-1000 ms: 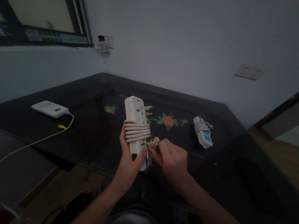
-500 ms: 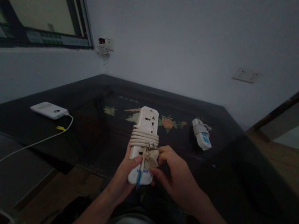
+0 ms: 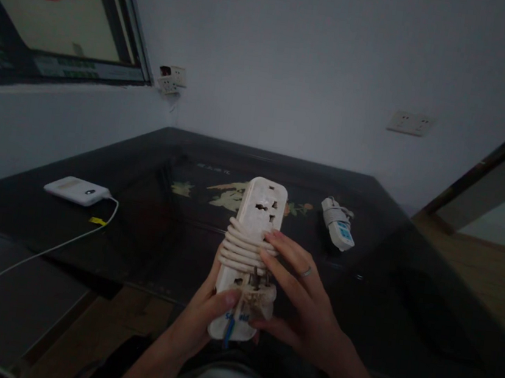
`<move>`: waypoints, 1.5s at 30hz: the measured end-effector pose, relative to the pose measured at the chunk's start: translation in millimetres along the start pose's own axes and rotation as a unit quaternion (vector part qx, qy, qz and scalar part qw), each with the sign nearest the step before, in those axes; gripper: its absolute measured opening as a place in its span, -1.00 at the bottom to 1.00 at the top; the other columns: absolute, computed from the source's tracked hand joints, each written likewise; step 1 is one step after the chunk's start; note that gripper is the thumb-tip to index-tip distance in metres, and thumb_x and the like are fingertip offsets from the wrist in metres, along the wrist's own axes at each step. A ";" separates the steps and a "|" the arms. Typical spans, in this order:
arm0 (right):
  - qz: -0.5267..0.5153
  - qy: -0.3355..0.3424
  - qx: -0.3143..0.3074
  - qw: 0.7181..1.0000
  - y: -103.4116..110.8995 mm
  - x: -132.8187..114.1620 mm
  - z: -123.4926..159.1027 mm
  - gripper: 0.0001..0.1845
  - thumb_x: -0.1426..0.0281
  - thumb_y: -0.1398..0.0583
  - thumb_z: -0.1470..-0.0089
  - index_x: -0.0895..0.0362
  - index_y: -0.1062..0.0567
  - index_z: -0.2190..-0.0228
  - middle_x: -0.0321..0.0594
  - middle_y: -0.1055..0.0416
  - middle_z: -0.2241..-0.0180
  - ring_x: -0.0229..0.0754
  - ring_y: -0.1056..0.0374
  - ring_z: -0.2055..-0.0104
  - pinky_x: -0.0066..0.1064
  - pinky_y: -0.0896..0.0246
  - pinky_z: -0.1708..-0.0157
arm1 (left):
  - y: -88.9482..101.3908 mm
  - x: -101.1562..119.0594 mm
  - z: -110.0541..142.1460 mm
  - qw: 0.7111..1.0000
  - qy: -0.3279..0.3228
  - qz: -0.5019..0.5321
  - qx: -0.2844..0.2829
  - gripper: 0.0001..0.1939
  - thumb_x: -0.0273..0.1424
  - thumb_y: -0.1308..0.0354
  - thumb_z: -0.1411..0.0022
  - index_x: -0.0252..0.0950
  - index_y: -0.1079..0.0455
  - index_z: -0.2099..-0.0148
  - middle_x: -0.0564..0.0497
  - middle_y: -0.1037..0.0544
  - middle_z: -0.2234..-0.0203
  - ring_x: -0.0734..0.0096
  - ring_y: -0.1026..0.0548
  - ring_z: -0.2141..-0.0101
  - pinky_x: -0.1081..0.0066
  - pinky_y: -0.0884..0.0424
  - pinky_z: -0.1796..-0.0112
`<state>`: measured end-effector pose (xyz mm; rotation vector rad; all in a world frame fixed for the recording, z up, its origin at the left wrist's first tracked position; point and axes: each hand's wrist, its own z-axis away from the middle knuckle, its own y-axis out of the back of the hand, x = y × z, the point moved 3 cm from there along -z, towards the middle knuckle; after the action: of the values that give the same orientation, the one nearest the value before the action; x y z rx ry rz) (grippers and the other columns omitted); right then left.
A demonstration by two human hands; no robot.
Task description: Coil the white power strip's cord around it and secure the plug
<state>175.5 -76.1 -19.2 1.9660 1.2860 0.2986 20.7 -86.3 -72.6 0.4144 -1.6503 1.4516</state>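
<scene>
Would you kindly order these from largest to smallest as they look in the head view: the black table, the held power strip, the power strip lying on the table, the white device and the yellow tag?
1. Black table
2. Held power strip
3. White device
4. Power strip lying on the table
5. Yellow tag

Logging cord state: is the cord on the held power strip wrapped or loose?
Wrapped: the cord crosses the strip in several side-by-side turns.
</scene>
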 end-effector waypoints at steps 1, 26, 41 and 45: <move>-0.001 0.000 0.004 1.000 1.1 -1.2 0.7 -0.26 0.13 -0.13 -0.12 0.16 -0.04 -0.23 0.06 -0.04 -0.22 0.06 0.05 -0.28 -0.01 -0.03 -0.19 | -1.3 0.7 0.2 1.000 0.002 0.001 -0.001 -0.05 -0.24 -0.27 -0.07 -0.01 0.25 -0.34 -0.04 -0.53 0.24 0.34 -0.52 0.49 0.37 -0.50 0.48; -0.112 -0.069 0.034 0.991 -8.5 9.0 -5.9 -0.08 0.03 -0.18 -0.02 0.03 0.10 -0.27 -0.05 0.04 -0.28 0.02 0.14 -0.33 0.00 0.05 -0.23 | -0.4 -7.8 -11.9 0.996 -0.016 0.081 -0.018 -0.37 -0.23 -0.27 -0.01 -0.21 -0.25 -0.14 -0.08 -0.57 0.25 0.16 -0.56 0.32 0.33 -0.50 0.38; -0.228 -0.190 0.125 0.947 -27.8 12.3 27.9 -0.09 -0.02 -0.24 0.10 -0.08 -0.08 -0.22 -0.09 0.17 -0.32 0.13 0.16 -0.32 0.06 -0.06 -0.16 | -7.3 -23.1 -13.4 0.978 0.084 0.100 -0.165 -0.45 -0.02 -0.18 -0.04 -0.43 -0.44 0.15 -0.09 -0.52 0.59 0.34 -0.48 0.63 0.50 -0.37 0.65; -0.261 -0.198 0.134 0.935 -25.4 8.8 35.5 -0.16 0.01 -0.27 0.12 -0.11 -0.15 -0.17 -0.13 0.25 -0.34 0.16 0.15 -0.32 0.11 -0.11 -0.12 | -3.1 -29.1 -10.2 0.986 0.072 0.088 -0.123 -0.55 -0.08 -0.24 -0.02 -0.37 -0.48 0.21 -0.02 -0.50 0.62 0.42 -0.44 0.65 0.55 -0.31 0.65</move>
<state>182.0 -79.6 -63.2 1.6890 1.5632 -0.5321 43.3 -86.1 -93.8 0.0255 -1.7542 1.3469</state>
